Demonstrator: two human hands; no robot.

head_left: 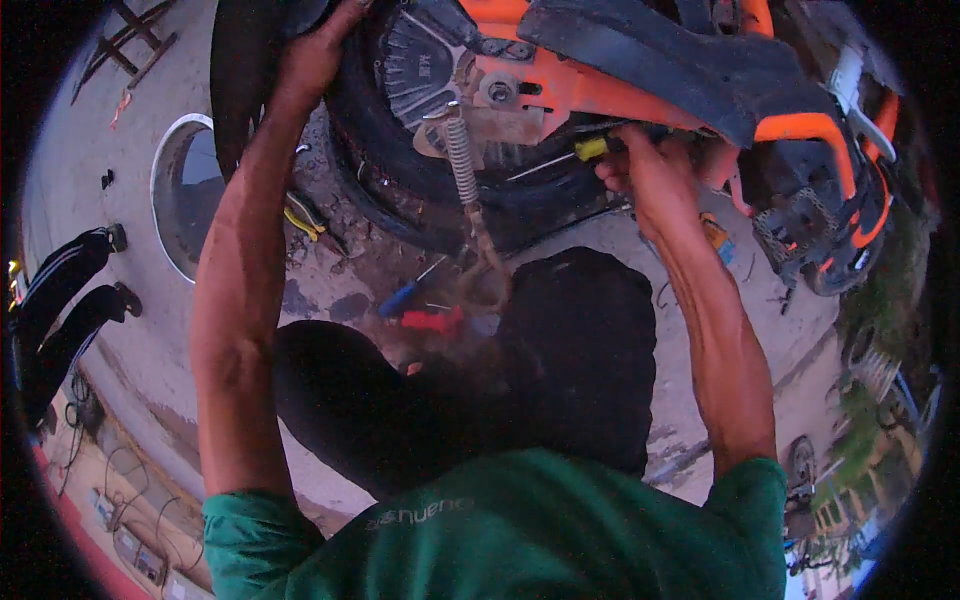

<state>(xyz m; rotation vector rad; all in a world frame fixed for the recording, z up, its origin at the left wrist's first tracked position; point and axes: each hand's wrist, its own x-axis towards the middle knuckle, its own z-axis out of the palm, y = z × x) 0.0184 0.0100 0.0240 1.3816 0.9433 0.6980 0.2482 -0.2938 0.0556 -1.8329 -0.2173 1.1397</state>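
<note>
An orange and black motorbike (560,95) lies across the top of the view, its black tyre (400,175) facing me. My left hand (340,18) reaches to the upper edge beside the tyre and a black curved part; its fingers are cut off. Closed around the yellow handle of a screwdriver (590,149), my right hand (645,170) is under the orange frame. The screwdriver's thin shaft points left along the tyre. A coil spring (460,160) hangs from the motorbike's metal bracket, with a metal loop (487,285) below it.
Yellow-handled pliers (305,218), a blue-handled screwdriver (400,298) and a red object (432,320) lie on the ground between my arms. A white-rimmed round basin (160,165) stands at the left. Another person's legs (75,275) show at the far left.
</note>
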